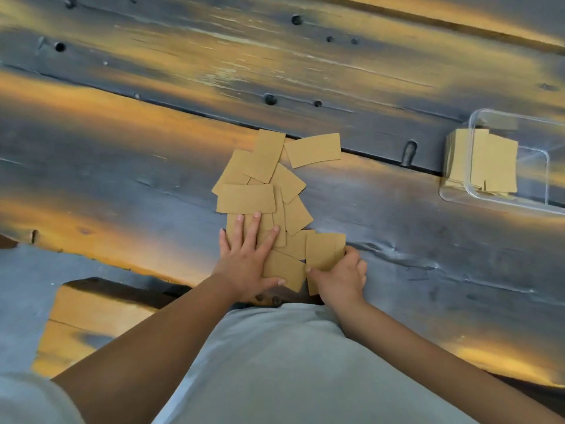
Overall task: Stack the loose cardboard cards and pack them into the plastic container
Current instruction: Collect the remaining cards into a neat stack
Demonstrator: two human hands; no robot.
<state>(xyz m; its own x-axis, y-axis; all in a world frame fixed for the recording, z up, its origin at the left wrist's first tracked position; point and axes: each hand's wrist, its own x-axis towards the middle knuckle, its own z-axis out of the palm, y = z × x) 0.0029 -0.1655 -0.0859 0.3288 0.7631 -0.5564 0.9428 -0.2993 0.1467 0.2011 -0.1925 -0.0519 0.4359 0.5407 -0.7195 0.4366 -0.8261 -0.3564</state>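
- The bench [122, 166] is weathered wood in blue-grey, streaked with warm orange-yellow bands that run along the planks; dark round knots and thin black seams between boards break the surface.
- The loose cardboard cards [263, 185] are a plain, even tan-brown with no print.
- The plastic container [477, 117] is clear and colourless, with pale whitish highlights along its rim; the stacked cards inside it [492, 162] are the same tan.
- The person's shirt [275, 362] is a plain pale grey-green, unpatterned.
- Below the bench edge, the floor [91, 313] shows orange-yellow with blue-grey patches.
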